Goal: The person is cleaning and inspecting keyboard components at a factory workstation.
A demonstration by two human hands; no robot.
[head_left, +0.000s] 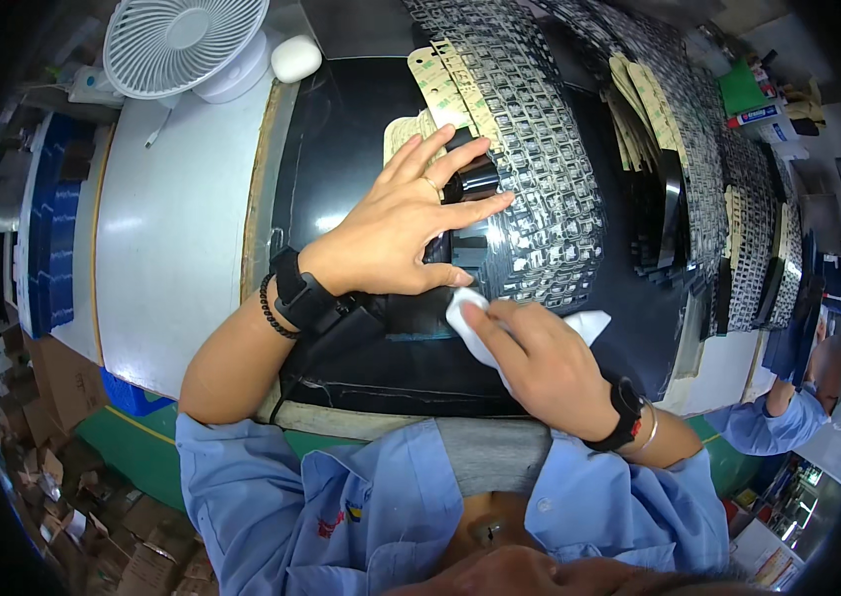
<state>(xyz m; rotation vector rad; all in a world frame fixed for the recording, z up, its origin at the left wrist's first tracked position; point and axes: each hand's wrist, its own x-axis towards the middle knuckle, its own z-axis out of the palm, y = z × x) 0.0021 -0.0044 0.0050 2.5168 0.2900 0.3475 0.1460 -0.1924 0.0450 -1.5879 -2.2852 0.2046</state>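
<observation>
My left hand (391,223) lies with fingers spread over a glossy black piece (478,181), whose lower part shows between thumb and forefinger. The fingertips reach the near edge of a sheet of rows of small dark rectangular parts (545,199). Closed around a crumpled white cloth (589,325), my right hand (550,363) is just below my left thumb. One end of the cloth sticks out by that thumb, close to the black piece; whether they touch, I cannot tell. Cream-coloured strips with printed marks (440,84) lie beyond my left fingers. A black mat (341,119) is underneath.
On the left stand a white fan (187,35) and a small white rounded case (295,60) near a white tabletop (172,248). More sheets of dark parts with cream strips (654,109) lie to the right. Another person in a blue sleeve (773,422) is at far right.
</observation>
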